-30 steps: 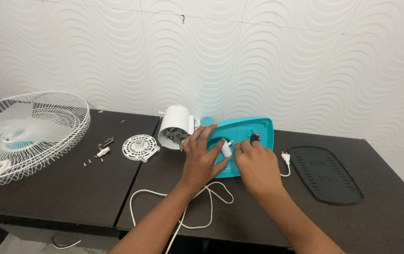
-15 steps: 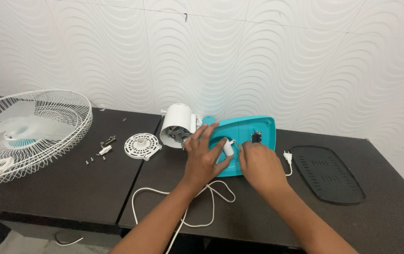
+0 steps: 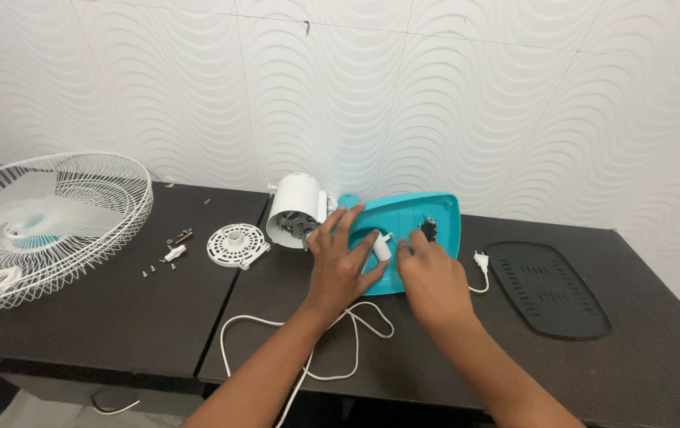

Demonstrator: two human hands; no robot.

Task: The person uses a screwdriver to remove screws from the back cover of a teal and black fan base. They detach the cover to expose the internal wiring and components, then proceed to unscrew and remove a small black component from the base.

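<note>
On a dark bench (image 3: pixel 102 317), the left hand (image 3: pixel 338 265) pinches a small white cylinder (image 3: pixel 380 246) between thumb and fingers over a teal fan base (image 3: pixel 441 212); the right hand (image 3: pixel 433 279) rests beside it, fingers pressed together. A white motor housing (image 3: pixel 296 208) touches the base; a wire fan guard (image 3: pixel 47 226) lies well apart.

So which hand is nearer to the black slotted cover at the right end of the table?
Right. The right hand rests on the teal base, just left of the black slotted cover; the left hand lies farther left, by the white motor housing.
</note>
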